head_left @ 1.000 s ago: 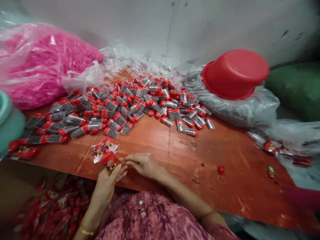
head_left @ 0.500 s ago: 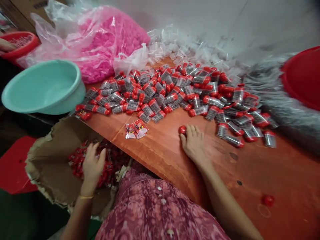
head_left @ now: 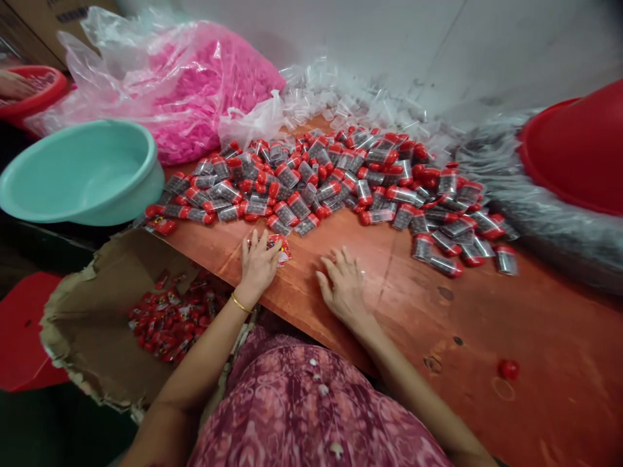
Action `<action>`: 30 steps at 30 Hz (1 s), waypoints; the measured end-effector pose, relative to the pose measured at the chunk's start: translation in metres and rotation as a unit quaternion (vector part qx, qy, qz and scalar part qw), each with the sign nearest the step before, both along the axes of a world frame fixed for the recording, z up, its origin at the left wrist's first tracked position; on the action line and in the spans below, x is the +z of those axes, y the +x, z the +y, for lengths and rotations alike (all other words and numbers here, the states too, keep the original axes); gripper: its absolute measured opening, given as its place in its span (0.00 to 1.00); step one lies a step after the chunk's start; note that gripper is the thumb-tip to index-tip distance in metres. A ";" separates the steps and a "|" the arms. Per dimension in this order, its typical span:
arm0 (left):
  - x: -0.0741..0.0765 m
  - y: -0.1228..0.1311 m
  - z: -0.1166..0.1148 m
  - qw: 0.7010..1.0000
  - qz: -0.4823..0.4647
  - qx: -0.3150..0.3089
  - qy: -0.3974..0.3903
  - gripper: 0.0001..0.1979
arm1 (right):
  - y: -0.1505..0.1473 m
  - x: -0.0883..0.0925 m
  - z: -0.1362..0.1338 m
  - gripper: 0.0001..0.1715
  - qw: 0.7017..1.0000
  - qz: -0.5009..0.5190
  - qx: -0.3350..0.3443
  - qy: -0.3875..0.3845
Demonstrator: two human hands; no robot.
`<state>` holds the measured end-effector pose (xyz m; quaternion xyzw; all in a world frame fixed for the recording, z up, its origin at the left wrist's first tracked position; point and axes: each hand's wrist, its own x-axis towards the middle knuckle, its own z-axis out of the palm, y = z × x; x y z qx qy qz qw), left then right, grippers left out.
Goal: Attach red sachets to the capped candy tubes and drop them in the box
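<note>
My left hand lies on the orange wooden table, fingers spread over a small stack of red printed sachets. A hand's width to its right, my right hand rests flat on the table with its fingers stretched out and nothing visible in it. Just beyond both hands spreads a pile of small clear vials with red caps. Below the table edge on the left, a torn cardboard box holds several red sachets.
A teal basin stands at the left. Behind it lies a bag of pink pieces, then a heap of empty clear vials. A red basin sits on a grey bag. One loose red cap lies at right. Another person's hand is far left.
My left hand came up out of the cardboard box onto the sachets on the table. My right hand drew back from the vial pile toward me.
</note>
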<state>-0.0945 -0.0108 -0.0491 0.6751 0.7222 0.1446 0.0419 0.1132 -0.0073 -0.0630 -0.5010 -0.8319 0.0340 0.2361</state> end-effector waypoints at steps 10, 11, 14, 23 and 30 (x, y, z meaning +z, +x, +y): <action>-0.004 0.000 0.002 0.998 -0.061 0.001 0.018 0.22 | -0.072 0.021 0.035 0.23 0.992 -0.035 0.003 -0.118; -0.006 0.000 0.002 0.998 -0.066 0.001 0.025 0.23 | -0.073 0.020 0.038 0.22 0.992 -0.033 0.000 -0.125; -0.007 0.002 0.000 0.997 -0.064 0.009 0.032 0.25 | -0.074 0.019 0.046 0.16 0.988 -0.014 -0.003 -0.155; -0.006 0.006 -0.001 0.997 -0.053 0.038 0.040 0.24 | -0.079 0.019 0.051 0.22 0.984 0.021 -0.029 -0.176; -0.005 0.009 0.000 0.996 -0.039 0.069 0.042 0.23 | -0.071 0.021 0.052 0.10 0.978 0.000 -0.029 -0.205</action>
